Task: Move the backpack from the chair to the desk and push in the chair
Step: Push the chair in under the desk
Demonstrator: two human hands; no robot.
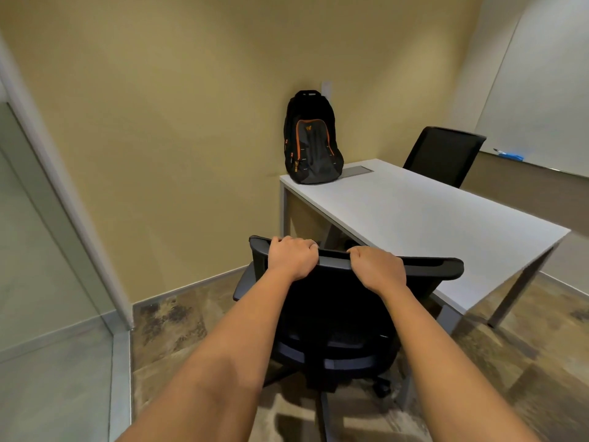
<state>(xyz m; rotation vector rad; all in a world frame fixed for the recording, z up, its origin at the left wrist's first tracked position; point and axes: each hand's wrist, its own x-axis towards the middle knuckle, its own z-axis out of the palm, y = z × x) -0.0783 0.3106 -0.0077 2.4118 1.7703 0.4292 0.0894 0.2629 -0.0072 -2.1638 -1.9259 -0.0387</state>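
Both hands, L (pixel 294 257) & R (pixel 378 268), clamped on chair (pixel 344 314) backrest; backpack (pixel 310 143) upright on desk (pixel 430 218) corner.

A single wide-angle view from the person's head looks forward and down along both forearms, close over the chair (pixel 350 301) back, which fills the lower centre. Beyond it the counter (pixel 424 215) runs off to the right toward the room's corner, straight lines bowing near the frame's edges.
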